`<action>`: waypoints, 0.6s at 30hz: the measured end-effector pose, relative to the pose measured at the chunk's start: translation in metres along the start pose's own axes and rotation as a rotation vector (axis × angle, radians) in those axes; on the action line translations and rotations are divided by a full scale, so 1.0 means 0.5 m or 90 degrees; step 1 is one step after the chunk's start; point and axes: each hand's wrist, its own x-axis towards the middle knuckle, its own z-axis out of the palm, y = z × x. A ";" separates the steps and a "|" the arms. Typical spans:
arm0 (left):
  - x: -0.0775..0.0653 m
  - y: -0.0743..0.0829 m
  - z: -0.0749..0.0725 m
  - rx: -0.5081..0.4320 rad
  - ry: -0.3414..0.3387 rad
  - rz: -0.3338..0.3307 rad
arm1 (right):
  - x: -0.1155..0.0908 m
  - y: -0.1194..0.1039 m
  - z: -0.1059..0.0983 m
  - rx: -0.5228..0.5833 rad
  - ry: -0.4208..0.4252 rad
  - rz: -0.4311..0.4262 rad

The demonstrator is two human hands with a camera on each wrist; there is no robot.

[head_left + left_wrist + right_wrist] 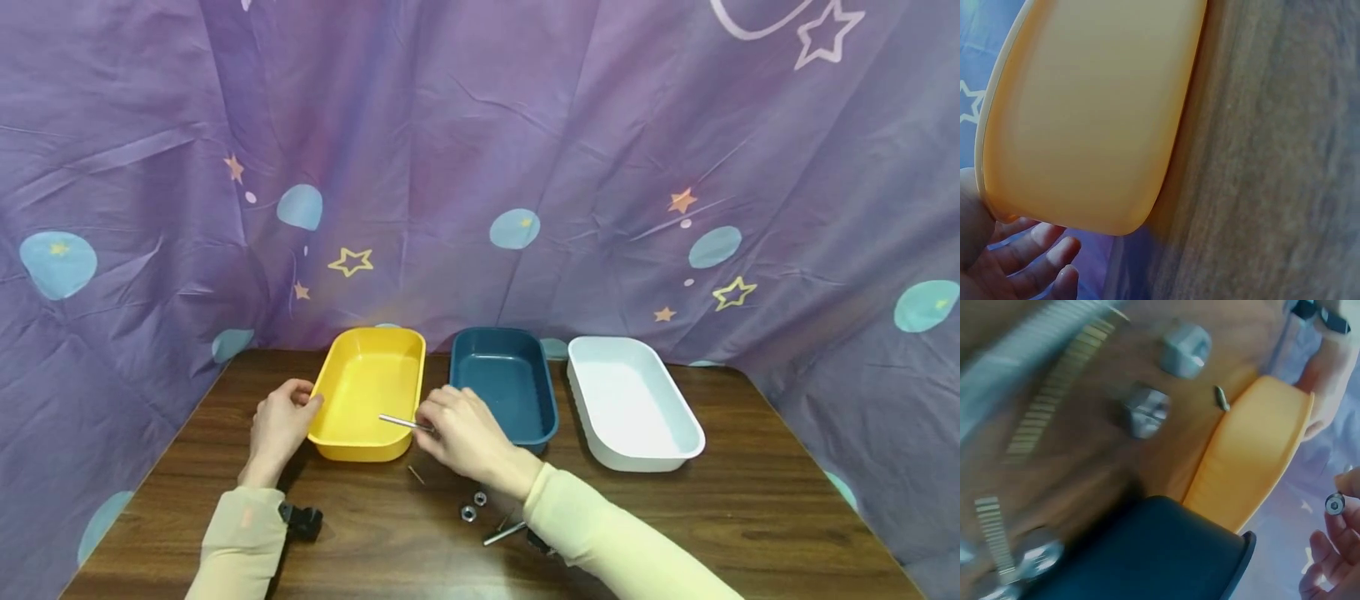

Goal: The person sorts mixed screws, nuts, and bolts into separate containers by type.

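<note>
"Two hands busy over the table (390, 554), and look: the right hand (465, 429) has a metal rod (397, 422) pinched between thumb and fingers!"

"Where's that rod, exactly?"

"Up at the yellow tray (358, 452), one end poking out over the inside, near the front right corner. Whether it touches the rim, I can't tell from here."

"And the left hand (276, 425)?"

"Clamped on the tray's left edge, thumb at the rim, fingers round the outside. Steadying it, I'd say."

"So which step are we watching?"

"Putting the rod away, by my reckoning: the carry looks nearly done, the letting-go isn't."

"What does the next move call for?"

"Probably a touch more reach to the left, so the whole rod clears the wall, then a low, gentle loosening of the fingers. A round rod could roll."

"Any more waiting?"

"Oh yes! A small pin (416, 475) just in front of the tray, a nut (468, 513) with another nut (481, 498) beside it, a second rod (504, 534) by the right sleeve (592, 521). The blue tray (502, 383) and white tray (633, 400) stand to the right."
</note>
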 end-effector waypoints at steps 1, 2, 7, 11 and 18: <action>0.000 -0.001 0.000 0.000 0.001 -0.001 | 0.012 0.000 0.006 -0.004 0.001 0.003; 0.001 -0.001 0.001 0.000 0.003 -0.001 | 0.024 0.001 0.012 -0.006 0.002 0.007; 0.005 -0.006 0.003 -0.004 0.007 0.002 | 0.077 0.004 0.038 -0.002 0.004 0.024; 0.007 -0.005 0.004 -0.006 0.011 0.001 | 0.108 0.010 0.057 0.002 0.003 0.030; 0.007 -0.008 0.002 -0.007 -0.001 0.004 | 0.140 0.017 0.096 -0.052 -0.012 0.009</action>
